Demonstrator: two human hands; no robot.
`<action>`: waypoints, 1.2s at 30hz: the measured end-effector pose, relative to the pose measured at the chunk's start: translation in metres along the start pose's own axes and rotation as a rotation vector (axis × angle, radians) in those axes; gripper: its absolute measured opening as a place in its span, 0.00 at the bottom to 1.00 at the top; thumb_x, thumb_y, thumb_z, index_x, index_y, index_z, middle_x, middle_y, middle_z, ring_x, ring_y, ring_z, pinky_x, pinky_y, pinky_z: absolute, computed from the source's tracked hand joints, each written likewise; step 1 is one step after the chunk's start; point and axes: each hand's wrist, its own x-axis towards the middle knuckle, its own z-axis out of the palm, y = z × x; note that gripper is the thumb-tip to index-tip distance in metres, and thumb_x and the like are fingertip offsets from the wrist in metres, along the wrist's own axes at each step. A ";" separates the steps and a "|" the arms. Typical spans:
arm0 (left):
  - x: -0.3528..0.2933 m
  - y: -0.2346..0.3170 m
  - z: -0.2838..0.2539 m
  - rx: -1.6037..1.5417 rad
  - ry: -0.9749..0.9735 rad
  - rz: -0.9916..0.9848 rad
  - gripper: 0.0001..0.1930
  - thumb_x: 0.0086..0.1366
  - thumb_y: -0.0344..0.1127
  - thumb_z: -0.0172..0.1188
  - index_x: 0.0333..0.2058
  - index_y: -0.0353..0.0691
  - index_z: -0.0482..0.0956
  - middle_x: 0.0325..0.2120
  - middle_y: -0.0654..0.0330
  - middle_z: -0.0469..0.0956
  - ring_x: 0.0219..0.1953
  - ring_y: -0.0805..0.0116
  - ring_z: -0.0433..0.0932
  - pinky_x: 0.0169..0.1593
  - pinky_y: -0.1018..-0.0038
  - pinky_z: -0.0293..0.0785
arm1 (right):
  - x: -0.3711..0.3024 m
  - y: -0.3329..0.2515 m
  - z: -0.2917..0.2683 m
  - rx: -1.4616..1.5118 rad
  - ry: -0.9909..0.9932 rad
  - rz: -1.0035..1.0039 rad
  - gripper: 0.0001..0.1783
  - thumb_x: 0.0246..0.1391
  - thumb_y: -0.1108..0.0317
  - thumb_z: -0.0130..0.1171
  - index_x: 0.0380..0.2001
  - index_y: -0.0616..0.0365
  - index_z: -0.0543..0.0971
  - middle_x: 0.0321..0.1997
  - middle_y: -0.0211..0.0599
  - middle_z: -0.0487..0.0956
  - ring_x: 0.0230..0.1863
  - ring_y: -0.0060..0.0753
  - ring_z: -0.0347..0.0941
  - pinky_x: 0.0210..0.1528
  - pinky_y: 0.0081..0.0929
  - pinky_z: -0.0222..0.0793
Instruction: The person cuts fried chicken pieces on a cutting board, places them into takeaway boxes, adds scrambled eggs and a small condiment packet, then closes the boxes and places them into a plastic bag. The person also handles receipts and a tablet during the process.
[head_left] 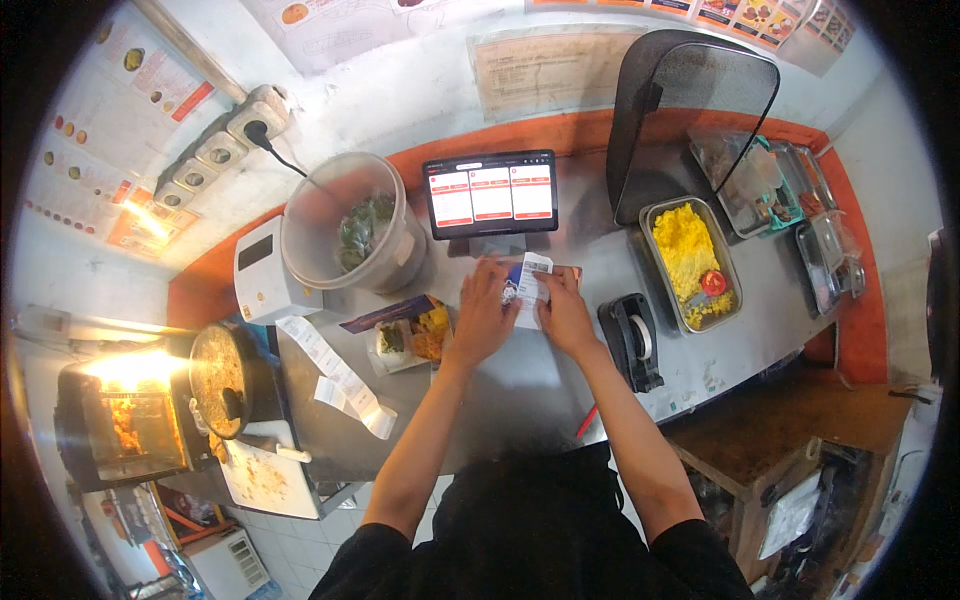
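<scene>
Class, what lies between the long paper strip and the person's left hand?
The head view shows a food pack lying between the paper strip and the left hand.

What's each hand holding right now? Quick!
Left hand: touching blue-and-white paper; can't tell if it's gripping.
Right hand: touching the white slip; grip can't be told.

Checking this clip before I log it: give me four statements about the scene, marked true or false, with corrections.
1. A white paper slip is between the left hand and the right hand. True.
2. The tape dispenser stands left of the left hand. False: the tape dispenser is right of the right hand.
3. The metal tray holds yellow food. True.
4. The tablet has a dark screen. False: the tablet is lit.
</scene>
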 end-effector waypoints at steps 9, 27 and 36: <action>0.005 -0.004 0.005 -0.010 -0.164 0.096 0.32 0.71 0.46 0.66 0.70 0.47 0.72 0.79 0.55 0.56 0.83 0.48 0.45 0.82 0.41 0.35 | -0.110 0.017 -0.132 -0.217 0.122 0.424 0.17 0.63 0.69 0.68 0.54 0.59 0.82 0.55 0.49 0.74 0.49 0.50 0.77 0.51 0.40 0.74; 0.006 -0.003 0.003 0.009 -0.157 0.107 0.33 0.70 0.49 0.68 0.71 0.51 0.73 0.80 0.58 0.56 0.84 0.53 0.42 0.81 0.42 0.36 | -0.250 0.103 -0.145 0.064 -0.123 0.694 0.08 0.65 0.68 0.63 0.38 0.56 0.90 0.47 0.43 0.80 0.48 0.42 0.80 0.49 0.40 0.80; 0.002 -0.007 0.010 -0.049 -0.106 0.106 0.33 0.69 0.50 0.68 0.70 0.51 0.74 0.80 0.58 0.56 0.84 0.52 0.42 0.82 0.41 0.35 | -0.246 0.162 -0.147 -0.300 -0.820 0.718 0.20 0.64 0.54 0.62 0.44 0.61 0.88 0.42 0.56 0.87 0.43 0.62 0.84 0.48 0.48 0.81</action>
